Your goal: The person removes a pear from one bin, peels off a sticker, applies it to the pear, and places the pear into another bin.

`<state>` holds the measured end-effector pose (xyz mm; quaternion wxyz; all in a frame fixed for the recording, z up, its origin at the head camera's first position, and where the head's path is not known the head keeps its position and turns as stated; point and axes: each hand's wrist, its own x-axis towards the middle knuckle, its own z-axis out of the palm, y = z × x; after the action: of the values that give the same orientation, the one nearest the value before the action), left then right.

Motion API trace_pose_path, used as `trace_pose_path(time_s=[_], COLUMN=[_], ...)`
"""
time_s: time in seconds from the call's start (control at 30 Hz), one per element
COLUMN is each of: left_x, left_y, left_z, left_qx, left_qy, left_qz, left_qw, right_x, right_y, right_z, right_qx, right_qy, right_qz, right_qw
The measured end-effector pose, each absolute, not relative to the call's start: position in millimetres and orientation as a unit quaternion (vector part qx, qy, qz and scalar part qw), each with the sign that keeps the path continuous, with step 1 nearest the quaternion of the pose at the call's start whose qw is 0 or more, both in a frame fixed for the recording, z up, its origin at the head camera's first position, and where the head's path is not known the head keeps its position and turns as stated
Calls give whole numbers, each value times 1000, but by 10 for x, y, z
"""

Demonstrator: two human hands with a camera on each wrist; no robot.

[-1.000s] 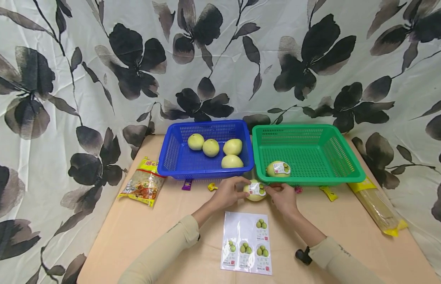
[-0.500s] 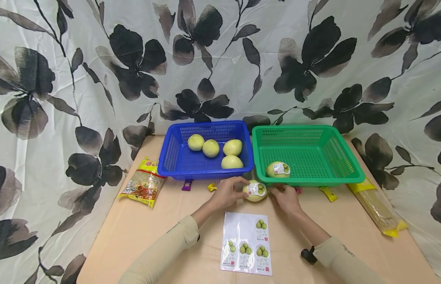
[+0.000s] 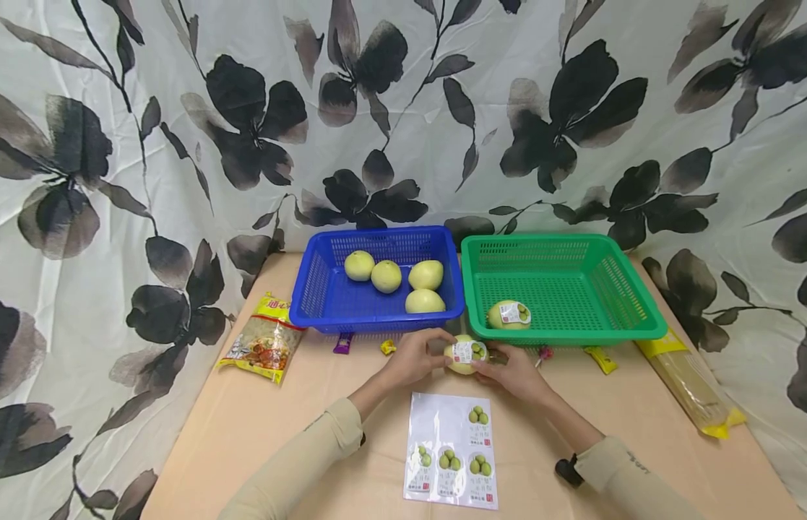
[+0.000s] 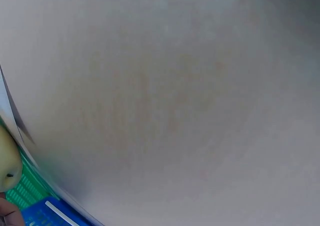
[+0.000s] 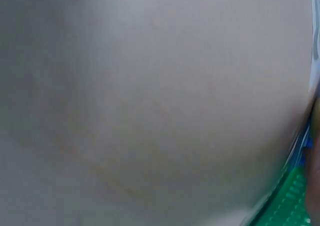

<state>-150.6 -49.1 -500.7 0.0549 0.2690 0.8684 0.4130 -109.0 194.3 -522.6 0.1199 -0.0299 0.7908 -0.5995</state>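
Note:
In front of the baskets a pale yellow-green pear [image 3: 461, 357] bears a white sticker [image 3: 469, 352] printed with green fruit. My left hand [image 3: 412, 357] grips its left side, thumb near and fingers behind. From the right, my right hand [image 3: 515, 372] holds it with the thumb at the lower edge of the sticker and fingers bent behind. The left wrist view catches the pear [image 4: 9, 161] at its edge; most of both wrist views is blurred cloth. Below the hands lies a sticker sheet [image 3: 450, 451] with several stickers on it.
Several plain pears sit in the blue basket [image 3: 377, 321]; a stickered pear [image 3: 509, 315] lies in the green basket [image 3: 566, 336]. A food bag [image 3: 263, 338] lies left, a noodle packet [image 3: 692, 386] right. Small candies, including a yellow one [image 3: 601, 360], lie along the baskets' front.
The right hand has drawn back slightly from the sticker's right edge, then come in around the pear's right side, thumb at the front. The left hand keeps its hold.

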Motion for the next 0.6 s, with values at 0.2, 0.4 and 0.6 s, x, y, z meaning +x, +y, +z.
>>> trace_pose_path(time_s=[0.2, 0.4, 0.6], left_x=[-1496, -1474, -1461], left_y=[-505, -510, -512], left_z=[-4995, -4961, -4939], left_qx=[267, 279, 283], left_qy=[872, 871, 868], left_qz=[406, 399, 404], left_qw=[60, 65, 62], right_x=[-1109, -1106, -1089], right_y=[1952, 1932, 1942], right_z=[-5273, -5307, -5331], right_qx=[-68, -112, -138], right_qy=[831, 871, 888], right_qz=[-544, -476, -440], right_qw=[94, 38, 1])
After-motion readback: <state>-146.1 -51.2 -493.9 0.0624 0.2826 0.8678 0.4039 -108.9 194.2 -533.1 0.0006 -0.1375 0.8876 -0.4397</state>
